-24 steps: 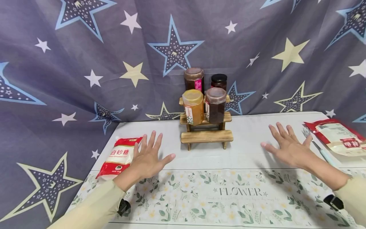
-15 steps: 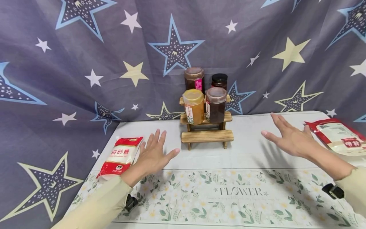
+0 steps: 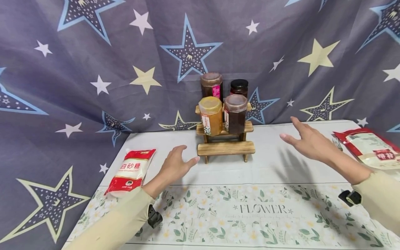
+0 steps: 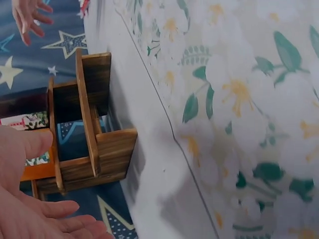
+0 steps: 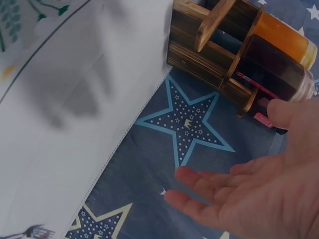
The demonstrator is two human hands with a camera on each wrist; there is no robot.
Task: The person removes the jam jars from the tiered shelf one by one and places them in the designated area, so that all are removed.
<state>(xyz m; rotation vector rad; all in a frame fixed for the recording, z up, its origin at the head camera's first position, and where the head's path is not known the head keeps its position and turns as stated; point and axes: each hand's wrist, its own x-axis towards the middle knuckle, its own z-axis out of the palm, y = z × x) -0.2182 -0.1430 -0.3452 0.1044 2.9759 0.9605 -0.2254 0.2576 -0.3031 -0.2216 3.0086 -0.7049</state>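
Observation:
My left hand (image 3: 175, 166) hovers over the white tablecloth, between the sugar bag (image 3: 128, 172) and a small stepped wooden rack (image 3: 226, 148). Its thumb points toward the rack, and nothing is in its grasp. To the rack's right, my right hand (image 3: 314, 144) is held in the air with fingers extended, also holding nothing. On the middle step stand an amber jar (image 3: 213, 121) with a yellow lid and a dark jar (image 3: 237, 119). Behind them, partly hidden, are another dark jar (image 3: 207, 91) and a black-lidded jar (image 3: 239, 88). The lowest step bears nothing.
A red and white bag (image 3: 372, 146) lies at the far right. A fork (image 5: 39, 231) lies beside it, mostly hidden by my right arm in the head view. A star-patterned curtain (image 3: 265, 52) hangs behind the table, close to the rack.
Both hands have turned from palms-down toward thumb-up. The left hand has moved right, away from the sugar bag; the right has shifted slightly up and left. The jars and rack have stayed put.

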